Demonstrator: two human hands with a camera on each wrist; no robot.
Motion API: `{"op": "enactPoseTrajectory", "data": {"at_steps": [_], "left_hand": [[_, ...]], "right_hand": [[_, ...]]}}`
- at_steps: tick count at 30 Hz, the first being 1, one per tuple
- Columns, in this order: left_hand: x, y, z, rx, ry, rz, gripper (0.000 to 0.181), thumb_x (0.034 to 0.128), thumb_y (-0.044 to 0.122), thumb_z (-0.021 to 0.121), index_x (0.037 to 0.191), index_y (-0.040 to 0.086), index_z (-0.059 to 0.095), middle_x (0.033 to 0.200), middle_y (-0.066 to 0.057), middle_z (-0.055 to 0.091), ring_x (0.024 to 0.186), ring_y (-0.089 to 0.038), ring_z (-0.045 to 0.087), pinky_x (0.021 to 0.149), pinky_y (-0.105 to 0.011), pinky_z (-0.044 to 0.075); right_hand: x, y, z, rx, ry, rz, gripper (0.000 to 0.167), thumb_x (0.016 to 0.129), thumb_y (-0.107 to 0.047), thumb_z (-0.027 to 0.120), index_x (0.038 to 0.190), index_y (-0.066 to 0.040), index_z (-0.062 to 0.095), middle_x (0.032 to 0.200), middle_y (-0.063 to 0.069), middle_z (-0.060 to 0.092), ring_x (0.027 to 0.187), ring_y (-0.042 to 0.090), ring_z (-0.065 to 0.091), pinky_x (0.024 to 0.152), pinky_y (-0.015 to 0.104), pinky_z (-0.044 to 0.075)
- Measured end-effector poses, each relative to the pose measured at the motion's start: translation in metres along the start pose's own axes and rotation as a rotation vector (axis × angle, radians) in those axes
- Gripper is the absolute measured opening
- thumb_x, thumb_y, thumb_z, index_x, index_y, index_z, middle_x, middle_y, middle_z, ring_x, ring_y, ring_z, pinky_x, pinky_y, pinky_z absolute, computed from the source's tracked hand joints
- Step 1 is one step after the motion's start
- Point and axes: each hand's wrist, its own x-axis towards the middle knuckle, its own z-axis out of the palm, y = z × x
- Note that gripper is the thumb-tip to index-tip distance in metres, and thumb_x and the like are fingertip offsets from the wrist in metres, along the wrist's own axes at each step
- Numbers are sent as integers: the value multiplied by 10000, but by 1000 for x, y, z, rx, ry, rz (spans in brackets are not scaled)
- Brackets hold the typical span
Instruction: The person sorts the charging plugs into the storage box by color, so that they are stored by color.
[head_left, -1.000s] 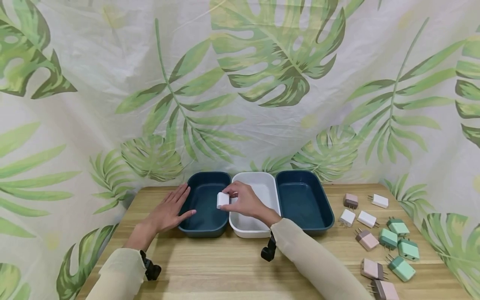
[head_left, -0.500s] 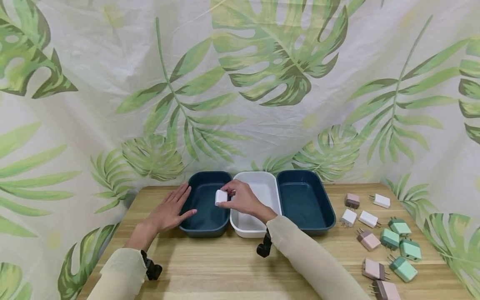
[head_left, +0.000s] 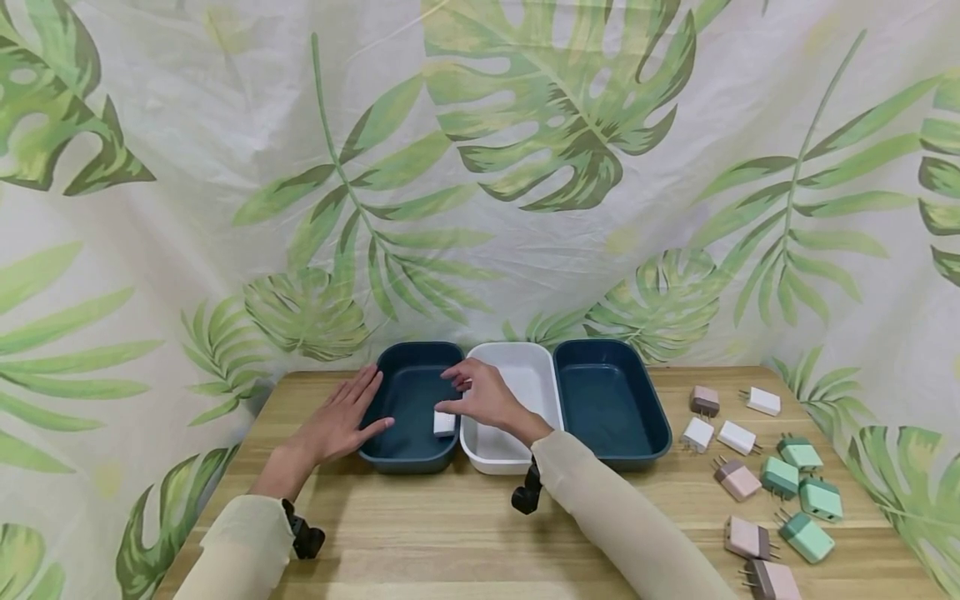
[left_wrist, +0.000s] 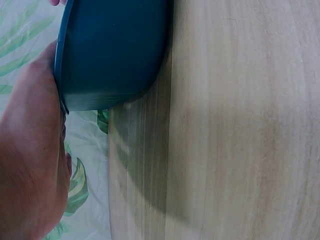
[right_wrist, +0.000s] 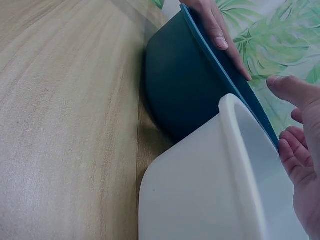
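Over the right side of the left dark blue tray (head_left: 411,454), my right hand (head_left: 487,402) hovers with thumb and fingers spread apart and nothing between them. Just below its thumb lies a white charger plug (head_left: 444,423), inside that tray near its right wall and partly covered by the thumb. My left hand (head_left: 333,425) rests on the tray's left rim, fingers straight and thumb reaching over the inside. In the left wrist view the left hand (left_wrist: 32,145) lies against the blue rim. The right wrist view has the right hand (right_wrist: 302,145) above the trays, thumb apart from the fingers.
A white tray (head_left: 498,467) stands between the left blue tray and another dark blue tray (head_left: 611,417). On the right of the wooden table (head_left: 420,533) lie several loose plugs: white (head_left: 737,437), pink and brown (head_left: 737,479), and green (head_left: 806,537). A leaf-patterned cloth (head_left: 480,208) hangs behind.
The white charger plug has left my right hand's grip and dropped into the left blue tray. My right fingers have spread apart. The left hand has stayed on the rim.
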Motion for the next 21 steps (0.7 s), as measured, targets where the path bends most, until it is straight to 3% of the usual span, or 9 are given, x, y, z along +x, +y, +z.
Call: {"op": "enactPoseTrajectory", "data": {"at_steps": [8,13,18,21], "left_hand": [[1,0,0,15,3,-7,927,1047,614,535,1665,-16,253,1737,-249,194,1593,-456,201,1244,-675,216],[1,2,-3,21,-2,-11,918,1047,587,554,1664,-20,251,1735,-249,201,1593,-455,207,1250,-667,217],[1,4,-4,12,-34,-23,897,1058,564,551,1662,-27,252,1742,-243,182,1609,-435,175,1264,-656,184],[0,3,-2,1,-20,-18,892,1056,553,562,1657,-34,263,1737,-251,193,1605,-440,183,1259,-662,190]], "right_hand": [[-4,-1,-6,37,-3,-28,466,836,-197,929,1238,-43,750,1201,111,687,1119,398,683,950,338,607],[-9,-4,-13,40,-4,-48,476,844,-206,921,1254,-41,746,1208,119,691,1141,407,679,959,420,609],[-17,-2,-20,20,-14,-42,493,844,-215,921,1275,-58,741,1239,96,694,1147,335,690,959,425,608],[-21,-2,-25,10,-9,-50,494,845,-227,921,1277,-70,742,1254,96,700,1142,295,689,955,429,608]]}}
